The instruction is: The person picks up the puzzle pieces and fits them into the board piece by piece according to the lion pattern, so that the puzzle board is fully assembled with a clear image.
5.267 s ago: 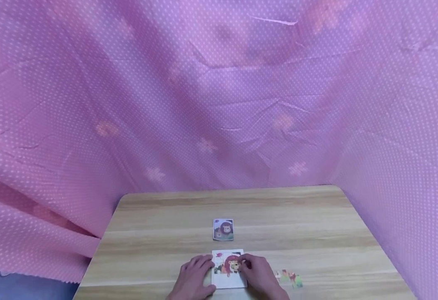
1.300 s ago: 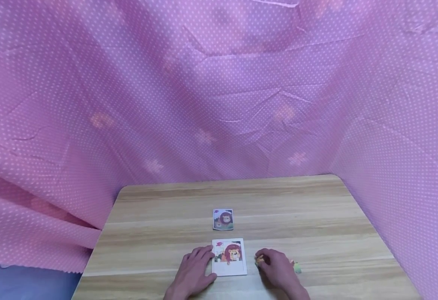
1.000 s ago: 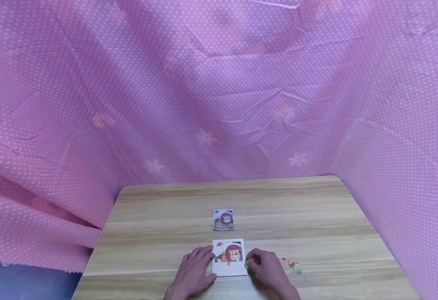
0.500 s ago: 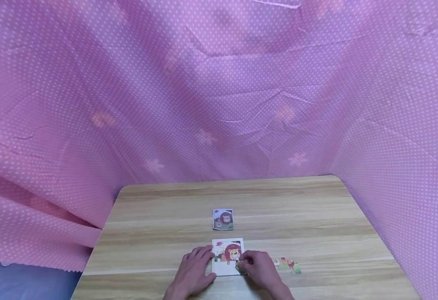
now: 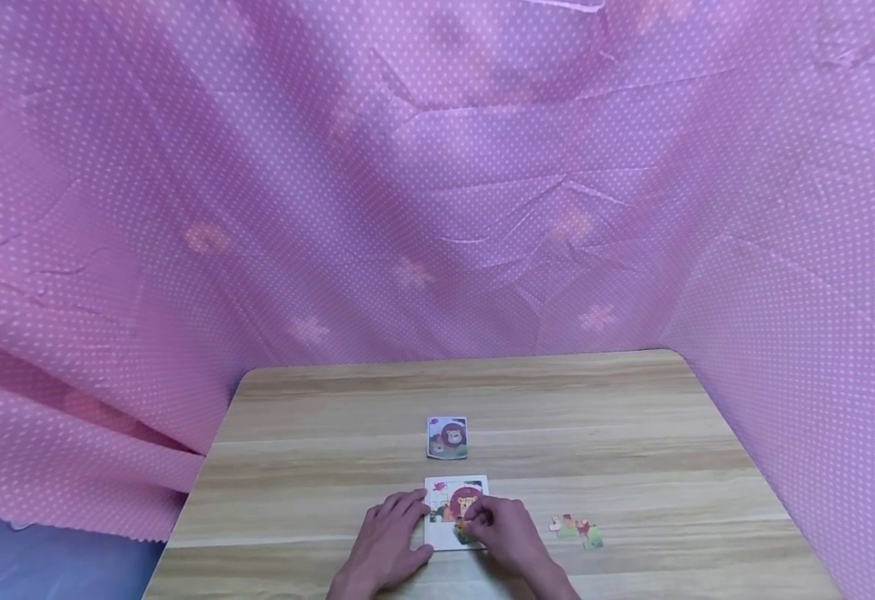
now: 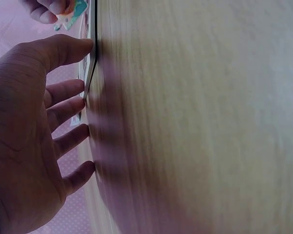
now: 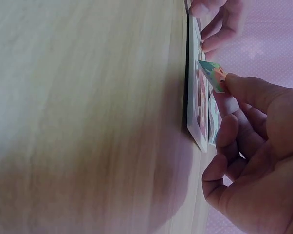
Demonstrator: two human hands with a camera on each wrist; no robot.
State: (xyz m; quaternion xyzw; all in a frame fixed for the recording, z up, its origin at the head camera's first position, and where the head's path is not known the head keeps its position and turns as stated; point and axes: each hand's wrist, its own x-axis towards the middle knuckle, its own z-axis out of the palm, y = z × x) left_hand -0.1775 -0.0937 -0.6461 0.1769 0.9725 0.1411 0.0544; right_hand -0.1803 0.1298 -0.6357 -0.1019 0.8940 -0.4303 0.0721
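Note:
A white puzzle board [image 5: 443, 540], partly filled with a lion picture, lies flat near the table's front. My left hand [image 5: 387, 537] rests at its left edge; in the left wrist view the thumb and some fingertips touch the board's side and the fingers are spread. My right hand [image 5: 511, 533] pinches a green and orange puzzle piece [image 7: 213, 76] between thumb and finger. That piece is tilted over the lower part of the board, below the lion's face. Part of the lion picture is hidden behind the right hand.
Several loose puzzle pieces [image 5: 576, 530] lie on the wooden table [image 5: 317, 467] right of the board. A small lion picture card [image 5: 447, 438] lies just behind the board. Pink dotted cloth [image 5: 437, 250] hangs around the back and sides.
My right hand has picked up a piece from the loose ones on the right and carried it left over the board's lower part. The left hand has stayed at the board's left edge.

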